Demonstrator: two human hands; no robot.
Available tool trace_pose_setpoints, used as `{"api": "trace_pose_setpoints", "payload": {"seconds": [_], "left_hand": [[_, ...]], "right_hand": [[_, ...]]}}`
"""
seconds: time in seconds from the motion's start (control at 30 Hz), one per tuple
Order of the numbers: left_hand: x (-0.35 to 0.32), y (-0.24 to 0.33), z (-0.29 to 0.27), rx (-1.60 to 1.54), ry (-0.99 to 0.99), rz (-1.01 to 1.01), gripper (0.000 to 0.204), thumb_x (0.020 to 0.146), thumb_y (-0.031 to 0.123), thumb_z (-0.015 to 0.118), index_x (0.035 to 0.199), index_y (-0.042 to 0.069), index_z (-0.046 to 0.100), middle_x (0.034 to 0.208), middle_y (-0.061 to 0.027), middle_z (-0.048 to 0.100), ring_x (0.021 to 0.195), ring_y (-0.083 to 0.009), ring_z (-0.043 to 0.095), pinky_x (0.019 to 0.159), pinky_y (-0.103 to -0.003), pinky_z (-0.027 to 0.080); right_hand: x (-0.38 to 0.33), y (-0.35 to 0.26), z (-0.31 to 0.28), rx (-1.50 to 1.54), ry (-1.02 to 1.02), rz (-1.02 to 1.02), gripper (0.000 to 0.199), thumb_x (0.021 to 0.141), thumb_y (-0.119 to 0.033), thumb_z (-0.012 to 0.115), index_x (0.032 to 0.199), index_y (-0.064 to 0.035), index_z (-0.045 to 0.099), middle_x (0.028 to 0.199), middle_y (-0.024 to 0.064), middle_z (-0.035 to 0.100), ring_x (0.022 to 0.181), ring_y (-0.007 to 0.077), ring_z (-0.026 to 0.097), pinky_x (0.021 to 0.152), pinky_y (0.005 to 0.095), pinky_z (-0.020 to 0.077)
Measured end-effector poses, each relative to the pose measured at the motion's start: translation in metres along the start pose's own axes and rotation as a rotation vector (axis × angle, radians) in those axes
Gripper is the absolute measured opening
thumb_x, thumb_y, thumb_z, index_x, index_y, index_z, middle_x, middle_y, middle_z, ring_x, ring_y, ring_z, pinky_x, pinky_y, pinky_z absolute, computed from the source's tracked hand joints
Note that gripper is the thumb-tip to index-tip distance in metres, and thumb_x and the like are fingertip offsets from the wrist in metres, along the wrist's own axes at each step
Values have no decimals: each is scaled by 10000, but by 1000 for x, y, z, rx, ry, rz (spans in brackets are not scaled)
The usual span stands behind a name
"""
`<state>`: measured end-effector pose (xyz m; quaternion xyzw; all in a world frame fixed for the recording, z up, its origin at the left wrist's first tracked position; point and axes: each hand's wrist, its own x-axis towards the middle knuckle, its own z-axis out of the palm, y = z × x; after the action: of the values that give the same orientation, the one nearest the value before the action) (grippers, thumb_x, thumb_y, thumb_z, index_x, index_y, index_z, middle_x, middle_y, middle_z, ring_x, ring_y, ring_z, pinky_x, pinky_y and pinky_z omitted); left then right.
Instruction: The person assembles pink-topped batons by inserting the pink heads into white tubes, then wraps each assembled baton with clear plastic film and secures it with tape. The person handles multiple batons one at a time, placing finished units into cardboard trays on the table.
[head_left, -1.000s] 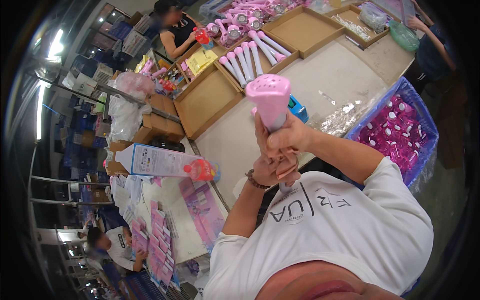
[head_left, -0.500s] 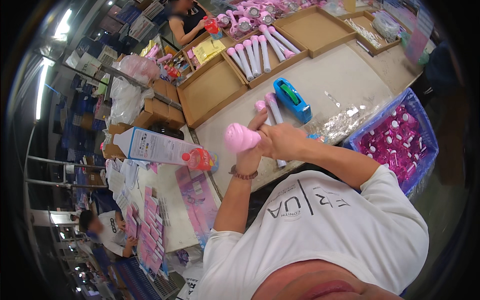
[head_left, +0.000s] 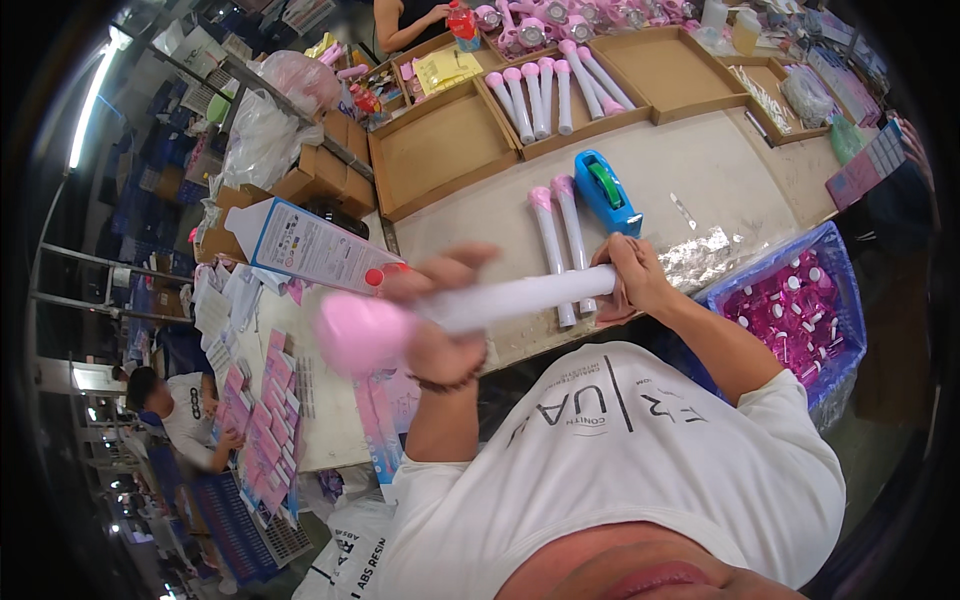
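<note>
A toy wand [head_left: 520, 300] with a white tube handle and a bulbous pink head lies sideways in front of me. My right hand [head_left: 632, 272] is closed round the plain end of its handle. Against the wand near its pink head is my left hand [head_left: 445, 330], smeared by motion, with fingers stretched out and apart. Beyond the held wand, two similar wands [head_left: 549, 235] lie side by side on the table. Just right of them stands a blue tape dispenser [head_left: 612, 200] with a green roll core.
Open cardboard trays [head_left: 440, 150] line the far side; one holds several wands [head_left: 540, 95]. A blue-lined bin [head_left: 845, 280] of magenta parts stands right. At left are a printed carton [head_left: 320, 245], a red-capped bottle [head_left: 376, 277] and flat pink packaging [head_left: 270, 425]. Two co-workers sit beyond.
The wand has swung from pointing up at me to lying sideways, pink head left. My hands have moved apart, the right one to the handle's end. The view has shifted slightly.
</note>
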<state>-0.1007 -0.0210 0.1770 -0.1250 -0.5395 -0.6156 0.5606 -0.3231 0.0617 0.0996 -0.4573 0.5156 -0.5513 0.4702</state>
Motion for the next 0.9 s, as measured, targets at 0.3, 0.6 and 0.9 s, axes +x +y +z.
{"api": "trace_pose_setpoints", "payload": {"seconds": [0.3, 0.6, 0.9], "left_hand": [[-23, -19, 68, 505, -462, -222, 301, 750, 61, 735, 1019, 28, 603, 947, -123, 663, 883, -305, 651, 744, -371, 530], [-5, -37, -115, -214, 1000, -601, 174, 867, 153, 628, 961, 43, 531, 820, -119, 633, 670, -298, 631, 676, -459, 553], [-58, -106, -125, -314, 354, -1001, 755, 807, 625, 539, 1295, 65, 405, 1234, -144, 548, 1100, -288, 558, 935, -467, 444]], "right_hand": [[13, 94, 37, -179, 129, 220, 405, 920, -353, 556, 735, 7, 582, 627, 38, 523, 582, 97, 455, 538, 307, 408], [-17, 65, 43, -143, -62, 452, 433, 913, -432, 532, 901, -5, 604, 693, 111, 626, 602, 185, 612, 585, 319, 479], [-37, 60, 70, 98, 136, 403, 280, 891, -239, 624, 867, 27, 542, 655, 100, 611, 571, 151, 592, 553, 291, 481]]}}
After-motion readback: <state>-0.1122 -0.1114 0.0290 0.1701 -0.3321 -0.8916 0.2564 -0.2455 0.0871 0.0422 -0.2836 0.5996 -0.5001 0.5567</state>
